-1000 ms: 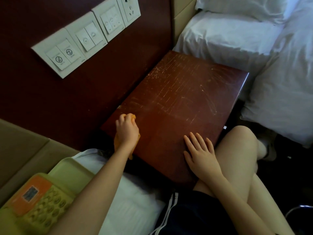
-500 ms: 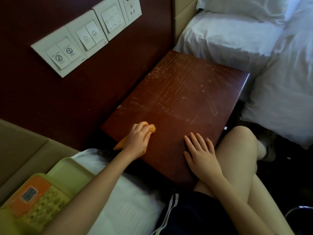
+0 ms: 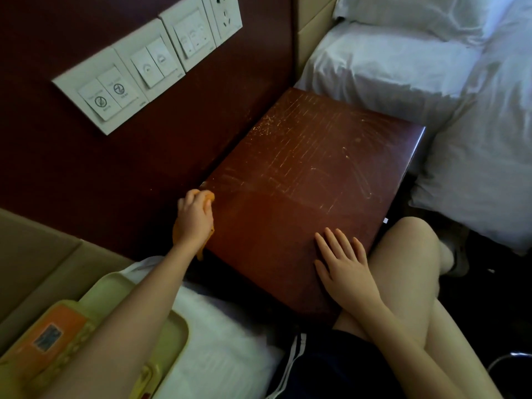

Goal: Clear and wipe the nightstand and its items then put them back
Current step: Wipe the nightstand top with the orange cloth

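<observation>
Curled around a bunched orange cloth (image 3: pixel 210 196), her left hand (image 3: pixel 193 218) presses it to the wood at the corner nearest the wall, and a tail of the fabric hangs over the near edge. Her right hand (image 3: pixel 342 263) holds nothing; it lies flat, fingers straight and a little spread, on the near part of the top beside her knee.

From where I stand, the white bed (image 3: pixel 388 67) fills the far side of the room, and the nightstand (image 3: pixel 302 174) sits between it and the seated person, backed against the dark red wall. Its top carries nothing but the two hands. Its long side runs along the wall, from her lap away toward the bed, with the short ends facing her and the mattress.

A pale green tray (image 3: pixel 116 283) rests on the white bedding to her left, well apart from the wood, with a yellow-and-orange phone (image 3: pixel 51 338) on it (set aside for now, I'd guess).

So clearing looks done and wiping is under way. The near half looks darker and even; the far half shows pale streaks and specks, though I cannot tell dust from scratches. That stretch, the tray and phone, and putting them back all seem to remain.
</observation>
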